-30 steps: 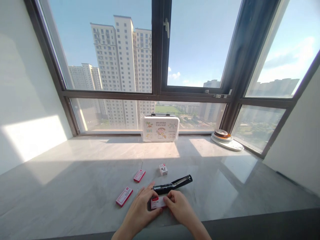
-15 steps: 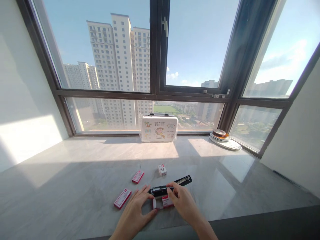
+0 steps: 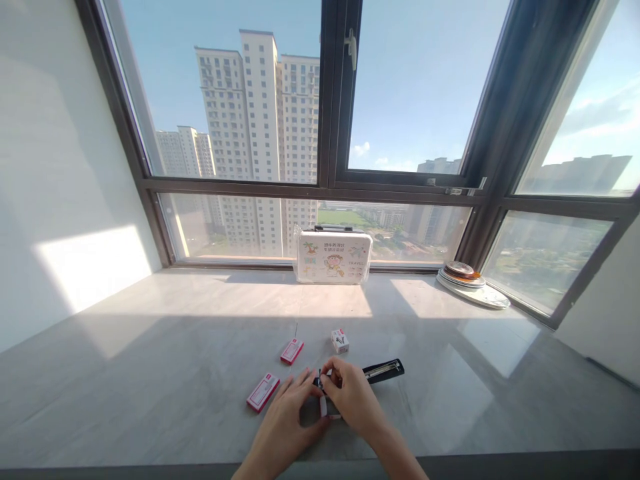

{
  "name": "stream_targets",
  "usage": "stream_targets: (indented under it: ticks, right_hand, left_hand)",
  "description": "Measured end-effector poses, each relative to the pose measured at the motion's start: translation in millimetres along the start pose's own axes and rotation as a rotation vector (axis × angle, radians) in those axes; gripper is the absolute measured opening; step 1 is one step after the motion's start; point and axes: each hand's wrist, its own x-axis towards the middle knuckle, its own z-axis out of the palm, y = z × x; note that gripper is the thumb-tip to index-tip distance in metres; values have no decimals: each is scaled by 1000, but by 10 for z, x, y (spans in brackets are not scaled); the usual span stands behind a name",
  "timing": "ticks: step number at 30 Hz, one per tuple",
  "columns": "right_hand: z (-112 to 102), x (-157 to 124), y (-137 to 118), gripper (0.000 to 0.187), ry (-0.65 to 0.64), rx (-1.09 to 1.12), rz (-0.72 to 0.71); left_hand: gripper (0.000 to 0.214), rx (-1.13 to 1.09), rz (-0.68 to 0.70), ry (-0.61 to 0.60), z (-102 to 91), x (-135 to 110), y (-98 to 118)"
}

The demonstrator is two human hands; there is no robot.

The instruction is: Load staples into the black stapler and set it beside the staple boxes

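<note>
A black stapler (image 3: pixel 387 371) lies opened out on the grey stone ledge, its long arm pointing right and its other end mostly behind my hands. My right hand (image 3: pixel 354 399) is closed in a pinch over the stapler's left end; what sits between the fingertips is too small to make out. My left hand (image 3: pixel 286 421) has its fingertips against that same end, while thumb and index finger bracket the white end of a small opened staple box (image 3: pixel 323 407). The rest of that box is hidden behind my right hand.
Two red-and-white staple boxes (image 3: pixel 263 392) lie left of my hands, the farther one being a smaller box (image 3: pixel 292 351). Behind the stapler stands a white box (image 3: pixel 340 341). A printed case (image 3: pixel 334 257) leans near the window, and stacked plates (image 3: pixel 467 283) sit at the right.
My right hand has moved left along the stapler to its left end, now covering the red part of the opened box. The whole view has shifted, with things appearing farther right.
</note>
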Motion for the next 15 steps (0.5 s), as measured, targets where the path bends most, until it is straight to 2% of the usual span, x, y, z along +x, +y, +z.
stream_targets:
  ticks: [3, 6, 15]
  right_hand:
    - [-114, -66, -110, 11, -71, -85, -59]
    - [-166, -116, -155, 11, -80, -140, -73]
    - [-125, -177, -51, 7, -234, -268, -57]
  left_hand:
    - [36, 1, 3, 19, 24, -4, -44]
    - [37, -1, 5, 32, 39, -6, -68]
    - [33, -24, 32, 76, 7, -25, -2]
